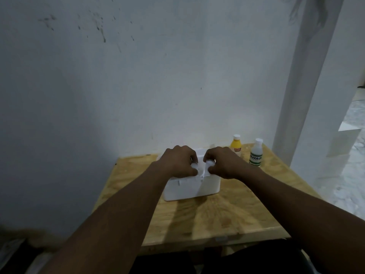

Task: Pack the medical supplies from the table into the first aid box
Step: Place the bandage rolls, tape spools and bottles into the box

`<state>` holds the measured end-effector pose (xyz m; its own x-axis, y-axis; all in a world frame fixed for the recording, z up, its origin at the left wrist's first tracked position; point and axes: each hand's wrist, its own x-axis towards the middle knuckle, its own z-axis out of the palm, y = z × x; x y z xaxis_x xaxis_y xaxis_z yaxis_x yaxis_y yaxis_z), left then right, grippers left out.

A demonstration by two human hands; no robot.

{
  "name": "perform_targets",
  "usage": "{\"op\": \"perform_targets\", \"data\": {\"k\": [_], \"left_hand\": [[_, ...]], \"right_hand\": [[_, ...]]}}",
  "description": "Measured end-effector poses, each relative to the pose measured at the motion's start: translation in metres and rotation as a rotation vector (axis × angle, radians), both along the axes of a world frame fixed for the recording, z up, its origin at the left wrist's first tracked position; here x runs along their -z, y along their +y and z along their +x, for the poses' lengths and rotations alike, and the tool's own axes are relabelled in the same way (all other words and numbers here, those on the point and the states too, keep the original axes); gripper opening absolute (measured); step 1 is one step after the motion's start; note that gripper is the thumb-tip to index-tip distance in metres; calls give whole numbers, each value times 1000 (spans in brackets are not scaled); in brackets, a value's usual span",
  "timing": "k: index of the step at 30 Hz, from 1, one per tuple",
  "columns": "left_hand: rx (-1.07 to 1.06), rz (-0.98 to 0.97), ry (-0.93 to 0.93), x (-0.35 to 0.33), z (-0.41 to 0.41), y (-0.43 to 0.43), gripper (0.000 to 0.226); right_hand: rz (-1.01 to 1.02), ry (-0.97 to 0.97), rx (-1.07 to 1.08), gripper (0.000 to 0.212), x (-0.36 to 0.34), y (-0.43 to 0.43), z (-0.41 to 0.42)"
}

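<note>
A white first aid box [192, 187] stands in the middle of the plywood table [207, 218]. My left hand [177, 162] and my right hand [223, 162] both rest on top of it, fingers curled around the white handle or lid parts at its centre. The box's top is mostly hidden under my hands, so I cannot tell whether the lid is closed. A yellow bottle [235, 145] with a white cap stands upright behind the box to the right. Beside it stands a clear bottle [256, 156] with a green and white label.
The table sits against a white wall [138, 86]. A white pillar [308, 76] rises at the right, with pale tiled floor [351, 184] beyond the table's right edge. Something dark and blurred lies at the lower left [15, 250].
</note>
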<state>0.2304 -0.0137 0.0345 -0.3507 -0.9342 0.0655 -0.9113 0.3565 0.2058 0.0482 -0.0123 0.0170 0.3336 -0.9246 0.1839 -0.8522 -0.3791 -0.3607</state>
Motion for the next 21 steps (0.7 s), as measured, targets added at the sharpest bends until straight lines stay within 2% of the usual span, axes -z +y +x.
{"op": "perform_targets", "data": {"k": [5, 11, 21], "left_hand": [[10, -7, -43, 0, 3, -1, 30], [-16, 45, -46, -3, 4, -3, 31], [-56, 15, -7, 1, 3, -8, 33]], "right_hand": [[63, 48, -35, 30, -2, -3, -2], [135, 2, -74, 32, -8, -4, -2], [103, -72, -37, 23, -7, -7, -6]]}}
